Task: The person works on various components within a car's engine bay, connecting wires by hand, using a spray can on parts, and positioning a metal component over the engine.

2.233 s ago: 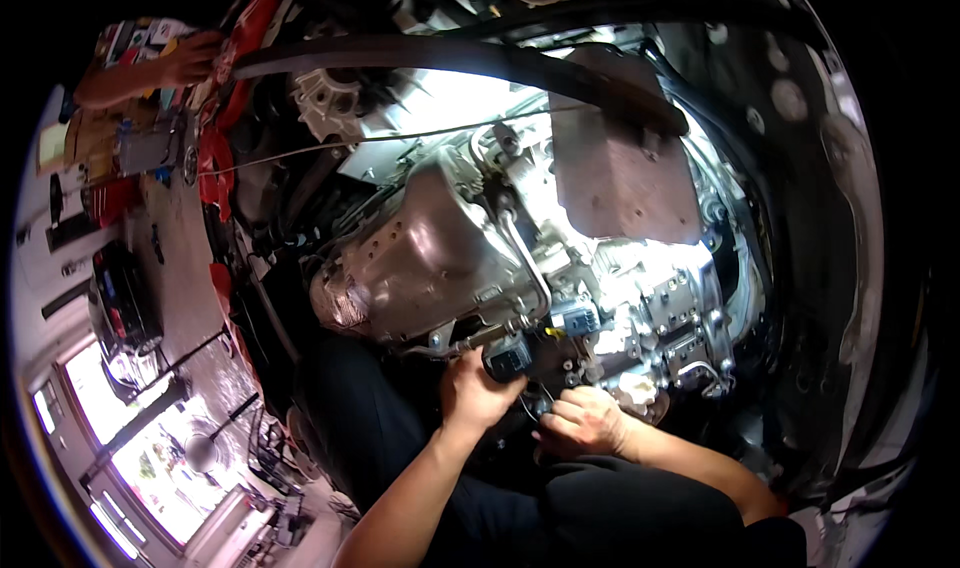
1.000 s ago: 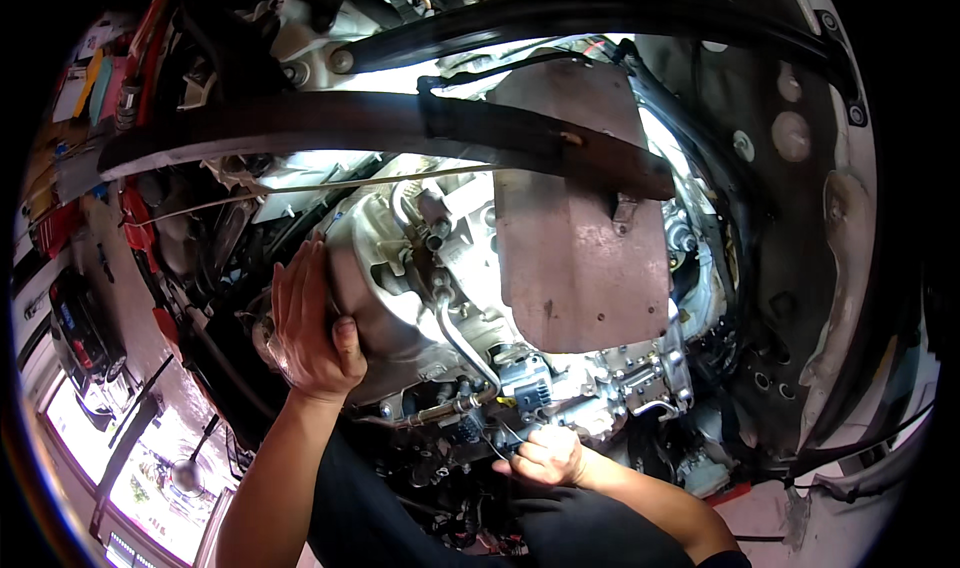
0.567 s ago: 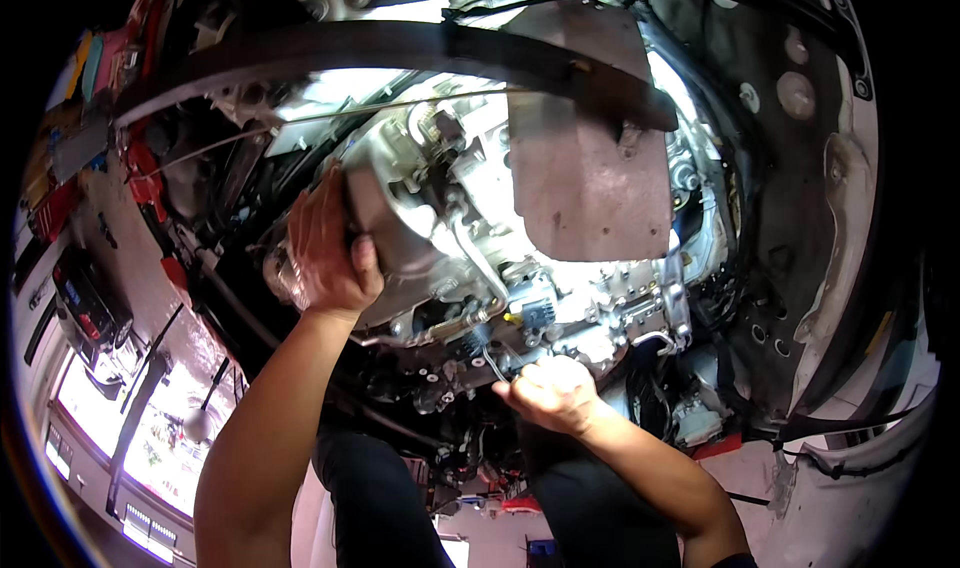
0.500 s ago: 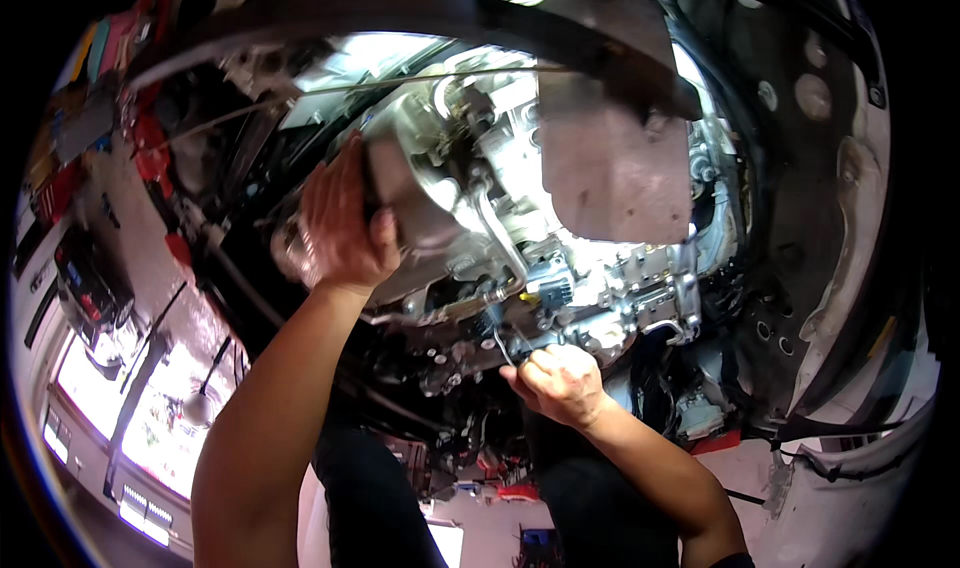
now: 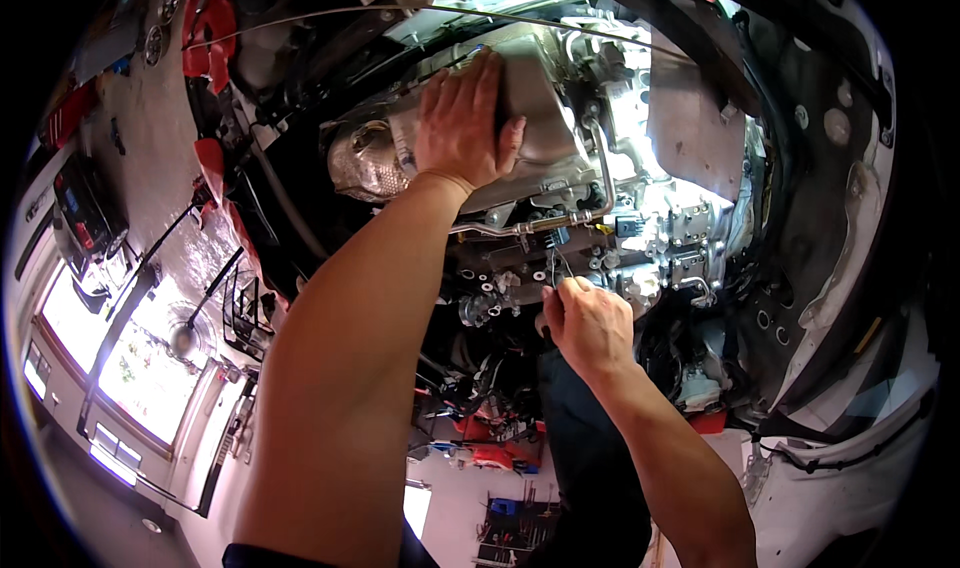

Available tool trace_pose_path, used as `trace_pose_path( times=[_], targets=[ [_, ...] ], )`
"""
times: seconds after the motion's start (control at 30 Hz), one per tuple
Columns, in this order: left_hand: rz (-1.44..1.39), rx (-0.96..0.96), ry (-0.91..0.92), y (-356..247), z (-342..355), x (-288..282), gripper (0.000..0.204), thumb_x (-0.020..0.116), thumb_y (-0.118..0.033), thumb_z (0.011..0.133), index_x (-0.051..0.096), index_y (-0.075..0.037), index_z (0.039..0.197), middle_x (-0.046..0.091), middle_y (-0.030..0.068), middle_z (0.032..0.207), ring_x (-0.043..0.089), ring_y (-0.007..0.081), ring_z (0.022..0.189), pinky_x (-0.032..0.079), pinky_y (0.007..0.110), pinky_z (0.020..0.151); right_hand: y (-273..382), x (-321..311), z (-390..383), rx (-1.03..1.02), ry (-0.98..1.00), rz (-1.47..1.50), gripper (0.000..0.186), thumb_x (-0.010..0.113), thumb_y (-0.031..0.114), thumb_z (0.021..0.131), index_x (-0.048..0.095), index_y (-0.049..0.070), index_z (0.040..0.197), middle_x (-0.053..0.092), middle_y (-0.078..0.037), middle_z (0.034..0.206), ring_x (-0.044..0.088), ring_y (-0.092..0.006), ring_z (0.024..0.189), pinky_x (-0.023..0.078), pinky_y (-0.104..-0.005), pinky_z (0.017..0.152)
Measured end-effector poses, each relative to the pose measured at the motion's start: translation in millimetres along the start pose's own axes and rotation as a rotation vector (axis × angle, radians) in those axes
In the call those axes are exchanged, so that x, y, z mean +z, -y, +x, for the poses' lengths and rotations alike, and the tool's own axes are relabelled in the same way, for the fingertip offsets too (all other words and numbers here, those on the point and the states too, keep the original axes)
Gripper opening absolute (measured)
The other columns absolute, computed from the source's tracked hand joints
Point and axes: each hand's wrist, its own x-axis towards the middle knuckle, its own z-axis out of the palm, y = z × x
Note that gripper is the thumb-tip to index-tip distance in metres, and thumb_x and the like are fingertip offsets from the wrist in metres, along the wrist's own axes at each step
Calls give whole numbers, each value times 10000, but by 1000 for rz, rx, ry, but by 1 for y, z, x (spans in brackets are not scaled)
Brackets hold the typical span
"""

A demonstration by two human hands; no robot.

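Observation:
My left hand [image 5: 460,123] lies flat against a silvery metal heat shield [image 5: 540,98] in a car's engine bay, its fingers stretched out. A dimpled metal cover [image 5: 368,160] sits beside the wrist. My right hand [image 5: 592,326] is closed just below the brightly lit engine parts [image 5: 690,228]. From its fingertips a thin bent piece of wire or a slim pick [image 5: 561,260] seems to rise; what the fingers grip is largely hidden. Above that hand a metal pipe [image 5: 605,168] runs down and bends left, near a dark electrical connector [image 5: 628,225].
A flat metal plate [image 5: 695,118] covers part of the engine on the right. A thin rod [image 5: 480,11] crosses the top. Dark body panels [image 5: 830,188] border the right side. At the left are a red-and-black machine [image 5: 85,213] and a window [image 5: 110,338].
My view has shifted, so the engine and both hands appear farther right. The left hand still rests on the heat shield; the right hand stays closed by the engine parts.

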Motion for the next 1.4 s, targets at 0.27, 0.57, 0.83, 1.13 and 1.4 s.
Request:
trace_pose_path(
  times=[0.27,0.57,0.83,1.13,1.4],
  targets=[
    [-28,-132,92,-5,-2,-6,716,271,-554,959,441,-16,1400,543,236,1356,583,397,1166,379,531,1071,17,-15,-7,38,14,-80,281,619,229,896,541,61,684,600,-123,661,625,-334,583,492,-440,553],
    [-143,-133,51,-10,-1,-13,658,526,-439,894,474,5,1378,499,202,1410,549,366,1130,383,497,1045,29,4,-24,212,-89,102,314,612,193,924,474,55,678,516,-146,638,542,-380,598,408,-471,548],
    [-111,-103,18,-6,1,-9,614,499,-415,920,496,11,1362,544,212,1359,590,366,1089,432,478,987,-18,50,-22,106,-59,-4,199,623,177,920,530,50,798,567,-150,758,583,-361,696,476,-437,622],
    [-115,-79,-84,-3,0,-4,568,520,-418,924,549,5,1302,607,205,1276,600,365,1098,432,467,999,-38,72,-10,886,-84,1354,268,722,273,897,562,125,741,468,52,616,449,-74,515,471,-295,519],
    [-490,-122,-218,-65,-52,-27,285,602,-118,907,589,-5,1168,628,174,1105,583,350,1019,426,447,974,-56,86,-21,1053,88,2188,412,657,235,927,394,184,614,281,80,531,259,-49,439,246,-204,425]
  ],
)
